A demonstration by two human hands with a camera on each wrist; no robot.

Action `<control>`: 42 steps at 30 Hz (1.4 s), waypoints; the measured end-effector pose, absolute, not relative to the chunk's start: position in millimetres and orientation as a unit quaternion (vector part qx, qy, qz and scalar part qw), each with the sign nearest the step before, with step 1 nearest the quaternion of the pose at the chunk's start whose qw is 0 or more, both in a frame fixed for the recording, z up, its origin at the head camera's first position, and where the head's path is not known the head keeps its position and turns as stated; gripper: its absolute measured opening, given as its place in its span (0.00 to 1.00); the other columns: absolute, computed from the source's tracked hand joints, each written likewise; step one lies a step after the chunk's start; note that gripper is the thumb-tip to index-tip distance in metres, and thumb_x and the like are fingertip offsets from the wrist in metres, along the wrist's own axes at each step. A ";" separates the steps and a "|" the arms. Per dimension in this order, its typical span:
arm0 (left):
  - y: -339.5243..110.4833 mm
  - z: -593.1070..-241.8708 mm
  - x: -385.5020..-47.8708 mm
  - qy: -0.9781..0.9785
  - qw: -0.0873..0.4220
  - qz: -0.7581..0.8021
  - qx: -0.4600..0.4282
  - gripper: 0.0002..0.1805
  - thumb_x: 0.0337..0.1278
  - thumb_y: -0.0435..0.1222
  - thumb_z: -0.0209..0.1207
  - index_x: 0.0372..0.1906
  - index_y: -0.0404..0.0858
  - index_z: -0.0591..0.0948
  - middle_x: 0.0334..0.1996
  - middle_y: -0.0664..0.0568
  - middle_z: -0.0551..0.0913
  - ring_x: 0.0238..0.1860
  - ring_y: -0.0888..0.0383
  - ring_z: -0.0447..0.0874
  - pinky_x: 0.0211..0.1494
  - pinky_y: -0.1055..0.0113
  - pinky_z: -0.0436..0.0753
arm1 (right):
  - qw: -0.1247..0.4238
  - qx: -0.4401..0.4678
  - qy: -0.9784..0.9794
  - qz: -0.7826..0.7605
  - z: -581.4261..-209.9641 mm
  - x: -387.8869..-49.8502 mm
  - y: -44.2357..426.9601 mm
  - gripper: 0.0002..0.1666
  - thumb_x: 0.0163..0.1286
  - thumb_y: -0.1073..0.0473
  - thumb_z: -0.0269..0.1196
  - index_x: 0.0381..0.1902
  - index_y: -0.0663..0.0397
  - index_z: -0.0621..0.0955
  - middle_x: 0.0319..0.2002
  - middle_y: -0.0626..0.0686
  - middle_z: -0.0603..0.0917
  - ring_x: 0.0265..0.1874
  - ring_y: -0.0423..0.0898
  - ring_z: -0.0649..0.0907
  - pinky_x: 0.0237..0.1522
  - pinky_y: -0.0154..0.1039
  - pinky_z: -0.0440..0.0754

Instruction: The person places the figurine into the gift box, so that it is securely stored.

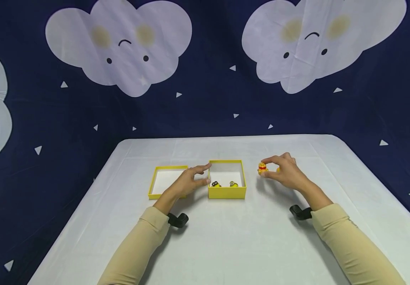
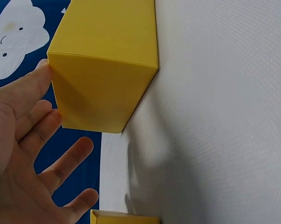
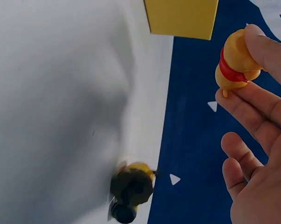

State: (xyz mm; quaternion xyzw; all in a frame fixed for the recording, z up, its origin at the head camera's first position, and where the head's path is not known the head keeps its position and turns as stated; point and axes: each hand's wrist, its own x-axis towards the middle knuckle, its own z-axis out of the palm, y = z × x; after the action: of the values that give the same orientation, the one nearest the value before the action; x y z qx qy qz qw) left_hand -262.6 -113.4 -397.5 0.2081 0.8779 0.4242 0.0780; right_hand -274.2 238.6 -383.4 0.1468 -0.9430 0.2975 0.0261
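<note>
My right hand [image 1: 286, 173] pinches a small yellow-orange toy figurine [image 1: 262, 168] with a red band between thumb and fingertips, above the table to the right of an open yellow box [image 1: 227, 193]. With its thumb and fingers spread, my left hand [image 1: 186, 183] touches the left side of that box at its rim. Inside the box, two yellow toy figures, a left one [image 1: 216, 184] and a right one [image 1: 234, 184], show above the front wall; their lower parts are hidden. Another toy figure [image 3: 132, 184], yellow and dark, stands on the table near my right hand, blurred in the right wrist view.
A shallow yellow-rimmed box lid [image 1: 150, 189] lies left of the box, partly behind my left hand. Everything stands on a white-covered table [image 1: 233, 245]. Behind it hangs a dark blue cloth [image 1: 212, 111] with clouds and triangles.
</note>
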 end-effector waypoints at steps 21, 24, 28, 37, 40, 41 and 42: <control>-113.8 -397.9 -260.6 0.878 0.073 0.425 0.207 0.33 0.60 0.43 0.60 0.70 0.52 0.64 0.71 0.56 0.64 0.66 0.49 0.69 0.71 0.42 0.60 | 0.051 0.178 -0.928 0.322 -372.8 -277.7 195.9 0.33 0.53 0.40 0.69 0.56 0.43 0.79 0.45 0.53 0.78 0.44 0.51 0.65 0.37 0.40 0.61; -113.6 -397.9 -260.6 0.878 0.075 0.425 0.207 0.32 0.60 0.43 0.59 0.70 0.52 0.64 0.71 0.56 0.64 0.66 0.49 0.69 0.70 0.42 0.61 | 0.053 0.180 -0.928 0.323 -371.7 -277.7 190.3 0.32 0.54 0.41 0.70 0.56 0.43 0.79 0.44 0.51 0.79 0.44 0.51 0.65 0.37 0.40 0.61; -113.4 -398.2 -260.8 0.878 0.079 0.425 0.205 0.32 0.61 0.43 0.59 0.70 0.53 0.64 0.71 0.57 0.63 0.66 0.49 0.68 0.69 0.43 0.62 | 0.052 0.182 -0.926 0.326 -370.9 -277.5 183.3 0.33 0.54 0.40 0.69 0.56 0.42 0.79 0.46 0.51 0.78 0.44 0.50 0.65 0.37 0.40 0.61; -113.4 -398.6 -260.7 0.876 0.081 0.432 0.200 0.32 0.61 0.43 0.59 0.70 0.54 0.64 0.71 0.57 0.64 0.66 0.49 0.69 0.68 0.42 0.64 | 0.046 0.186 -0.919 0.344 -372.7 -280.9 169.8 0.33 0.55 0.40 0.68 0.57 0.43 0.78 0.51 0.52 0.79 0.45 0.52 0.65 0.38 0.40 0.61; -113.2 -398.9 -260.6 0.875 0.083 0.433 0.199 0.32 0.61 0.43 0.59 0.70 0.54 0.64 0.71 0.57 0.63 0.66 0.49 0.69 0.69 0.42 0.63 | 0.049 0.190 -0.915 0.352 -373.9 -282.5 165.2 0.32 0.55 0.41 0.69 0.57 0.44 0.79 0.51 0.53 0.79 0.45 0.53 0.65 0.39 0.40 0.60; -113.1 -399.0 -260.6 0.876 0.082 0.432 0.199 0.32 0.61 0.43 0.59 0.70 0.54 0.64 0.71 0.57 0.63 0.66 0.49 0.69 0.69 0.42 0.63 | 0.050 0.191 -0.914 0.353 -374.3 -282.9 163.7 0.32 0.55 0.42 0.69 0.57 0.44 0.79 0.51 0.54 0.80 0.45 0.53 0.65 0.39 0.40 0.60; -113.2 -399.3 -260.6 0.875 0.081 0.432 0.201 0.32 0.61 0.43 0.59 0.70 0.54 0.64 0.71 0.56 0.63 0.66 0.49 0.69 0.69 0.42 0.63 | 0.051 0.192 -0.914 0.353 -375.0 -283.2 162.2 0.32 0.55 0.42 0.69 0.57 0.45 0.79 0.51 0.55 0.80 0.45 0.53 0.65 0.39 0.40 0.60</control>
State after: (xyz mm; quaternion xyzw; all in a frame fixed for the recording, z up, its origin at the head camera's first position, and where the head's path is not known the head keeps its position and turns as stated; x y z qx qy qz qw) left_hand -260.6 -113.2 -399.3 0.2008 0.8755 0.4321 0.0809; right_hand -283.2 162.2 -375.0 0.1923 -0.9143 0.3529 0.0513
